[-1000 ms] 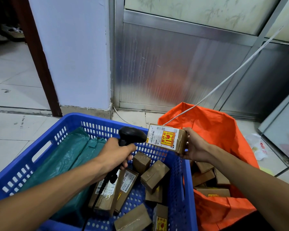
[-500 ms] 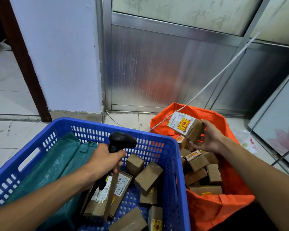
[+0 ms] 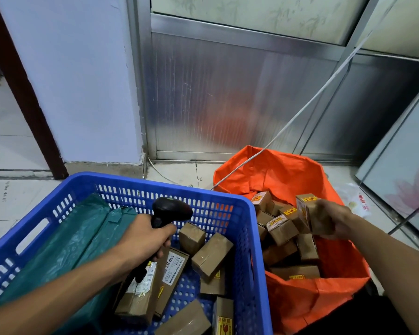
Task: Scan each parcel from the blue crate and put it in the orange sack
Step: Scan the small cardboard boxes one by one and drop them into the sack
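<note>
A blue crate [image 3: 254, 238] fills the lower left, holding several brown cardboard parcels [image 3: 211, 256] and green plastic mailers [image 3: 78, 243]. My left hand [image 3: 145, 235] grips a black barcode scanner [image 3: 171, 210] above the crate. To the right stands the orange sack [image 3: 283, 172], its mouth wide, with several small brown boxes [image 3: 279, 228] inside. My right hand [image 3: 334, 221] holds a small brown parcel [image 3: 307, 213] with a yellow and red sticker low over the sack's contents; the parcel is blurred.
A white cable [image 3: 300, 112] runs diagonally from the upper right down to the floor by the sack. A metal panelled wall [image 3: 228, 93] stands behind. A white plastic wrapper [image 3: 358, 199] lies on the tiles right of the sack, beside a leaning glass panel [image 3: 402, 170].
My right hand has carried the parcel from in front of the scanner rightward and down into the mouth of the orange sack. My left hand has kept the scanner over the crate.
</note>
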`<move>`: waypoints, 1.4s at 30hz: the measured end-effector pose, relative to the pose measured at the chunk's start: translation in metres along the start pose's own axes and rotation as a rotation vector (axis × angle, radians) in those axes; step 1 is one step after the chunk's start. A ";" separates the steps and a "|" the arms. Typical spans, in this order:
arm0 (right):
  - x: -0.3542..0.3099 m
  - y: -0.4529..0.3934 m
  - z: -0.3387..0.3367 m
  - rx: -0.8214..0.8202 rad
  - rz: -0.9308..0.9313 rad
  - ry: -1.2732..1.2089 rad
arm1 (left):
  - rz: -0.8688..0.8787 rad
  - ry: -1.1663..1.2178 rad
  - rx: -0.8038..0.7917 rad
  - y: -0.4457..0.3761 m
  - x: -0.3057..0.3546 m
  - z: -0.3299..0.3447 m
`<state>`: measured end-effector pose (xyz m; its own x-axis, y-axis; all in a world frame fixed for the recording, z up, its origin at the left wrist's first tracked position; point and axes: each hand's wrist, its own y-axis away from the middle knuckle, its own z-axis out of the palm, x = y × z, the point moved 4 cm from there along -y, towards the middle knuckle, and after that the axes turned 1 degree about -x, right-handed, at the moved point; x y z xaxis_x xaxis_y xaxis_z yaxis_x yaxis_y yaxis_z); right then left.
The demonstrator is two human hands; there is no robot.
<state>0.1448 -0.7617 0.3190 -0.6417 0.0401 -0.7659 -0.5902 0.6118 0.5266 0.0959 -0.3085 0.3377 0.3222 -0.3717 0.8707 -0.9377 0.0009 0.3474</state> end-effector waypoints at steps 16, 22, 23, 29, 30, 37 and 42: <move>0.001 -0.007 0.023 -0.048 -0.128 0.218 | -0.023 -0.030 -0.010 -0.003 -0.005 0.007; 0.001 -0.010 0.029 -0.058 -0.179 0.427 | -0.018 -0.017 -0.005 -0.002 -0.005 0.007; -0.001 -0.011 0.029 -0.047 -0.222 0.482 | -0.014 -0.021 -0.004 -0.002 -0.005 0.006; -0.017 -0.018 0.046 0.088 -0.501 0.839 | -0.006 -0.012 -0.009 -0.004 -0.003 0.006; -0.022 -0.009 0.053 0.079 -0.550 0.843 | -0.006 -0.013 -0.003 -0.005 -0.002 0.005; -0.039 0.049 0.107 -0.021 -0.897 0.885 | 0.013 0.035 0.022 -0.006 0.003 -0.005; 0.000 0.099 0.175 -0.368 -1.034 1.184 | 0.011 0.036 0.025 -0.002 0.005 -0.007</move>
<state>0.1721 -0.5629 0.3070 0.1901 -0.9562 -0.2226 -0.9557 -0.2321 0.1809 0.1006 -0.3035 0.3435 0.3164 -0.3379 0.8864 -0.9438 -0.0183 0.3299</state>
